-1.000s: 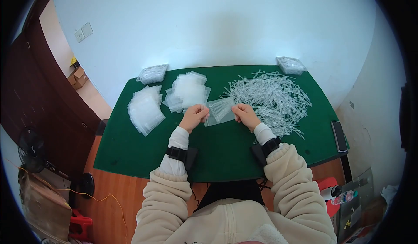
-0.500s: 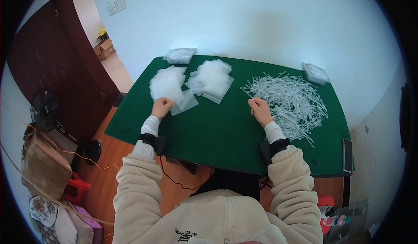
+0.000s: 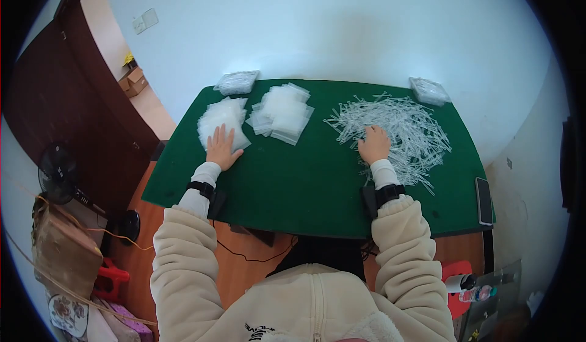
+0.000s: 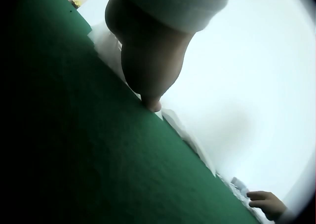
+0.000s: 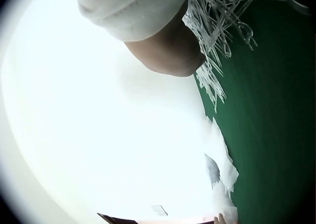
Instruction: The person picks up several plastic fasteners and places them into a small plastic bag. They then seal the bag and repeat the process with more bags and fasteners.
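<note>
My left hand [image 3: 224, 148] lies with fingers spread on the left pile of clear plastic zip bags [image 3: 218, 115]. At the left edge of a large heap of thin clear plastic sticks with looped ends [image 3: 415, 134], my right hand [image 3: 374, 145] reaches over the sticks with its fingers pointing forward. From the left wrist, the right hand [image 4: 266, 203] shows in the distance with extended fingers beside the heap. The right wrist view hides those fingertips behind the hand. A second pile of clear bags [image 3: 284, 113] lies between the hands, nearer the left one.
Packed clear bundles stand at the table's back left [image 3: 237, 82] and back right [image 3: 430, 90]. A phone [image 3: 483, 201] lies at the right edge of the green table [image 3: 293, 189]. Behind the table is a white wall. A fan [image 3: 58, 165] stands on the floor at left.
Both hands held a clear bag with sticks between them. The left hand took it to the left pile, let go and spread its fingers there. The right hand moved right onto the heap.
</note>
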`<state>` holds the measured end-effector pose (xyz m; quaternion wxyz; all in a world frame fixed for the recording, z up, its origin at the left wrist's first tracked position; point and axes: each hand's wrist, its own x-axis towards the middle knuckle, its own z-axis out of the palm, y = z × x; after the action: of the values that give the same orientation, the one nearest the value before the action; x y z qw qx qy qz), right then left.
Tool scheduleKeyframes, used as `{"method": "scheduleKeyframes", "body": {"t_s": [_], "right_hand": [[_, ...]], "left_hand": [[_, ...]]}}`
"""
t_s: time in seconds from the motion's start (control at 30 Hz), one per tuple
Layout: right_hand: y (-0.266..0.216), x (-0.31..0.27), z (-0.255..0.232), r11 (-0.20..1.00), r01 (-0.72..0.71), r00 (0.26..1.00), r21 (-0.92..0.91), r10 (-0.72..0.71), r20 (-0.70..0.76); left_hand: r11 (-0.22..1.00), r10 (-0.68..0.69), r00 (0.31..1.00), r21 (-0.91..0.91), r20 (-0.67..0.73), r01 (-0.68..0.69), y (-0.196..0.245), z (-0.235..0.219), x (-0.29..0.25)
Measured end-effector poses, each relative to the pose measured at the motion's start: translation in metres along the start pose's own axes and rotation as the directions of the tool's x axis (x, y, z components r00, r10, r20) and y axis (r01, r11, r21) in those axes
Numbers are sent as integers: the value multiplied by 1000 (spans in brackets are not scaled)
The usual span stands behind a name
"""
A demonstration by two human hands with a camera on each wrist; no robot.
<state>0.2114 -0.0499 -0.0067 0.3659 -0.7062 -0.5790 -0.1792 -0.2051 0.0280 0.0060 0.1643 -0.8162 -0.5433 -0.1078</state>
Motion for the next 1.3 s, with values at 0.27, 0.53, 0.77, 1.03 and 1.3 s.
{"method": "scheduleKeyframes", "body": {"t_s": [0.27,0.53,0.77,1.03,1.3], "right_hand": [[-3,6,-4,970,-83,903,-229,170,395],[-9,4,-11,976,-31,881,-214,127,455],[-21,6,-12,852,-100,918,513,-120,379],[-47,1,-16,532,-237,899,813,-196,391],[-38,2,-40,989,89,898,118,-131,420]], "left_hand": [[971,-238,959,51,155,232,-35,18,15],[988,-145,971,-84,-192,130,51,-40,32],[593,200,916,-701,-348,-396,157,-68,59],[81,162,972,-980,-168,-183,224,-24,61],[-270,-75,996,-962,51,29,204,-17,61]]}}
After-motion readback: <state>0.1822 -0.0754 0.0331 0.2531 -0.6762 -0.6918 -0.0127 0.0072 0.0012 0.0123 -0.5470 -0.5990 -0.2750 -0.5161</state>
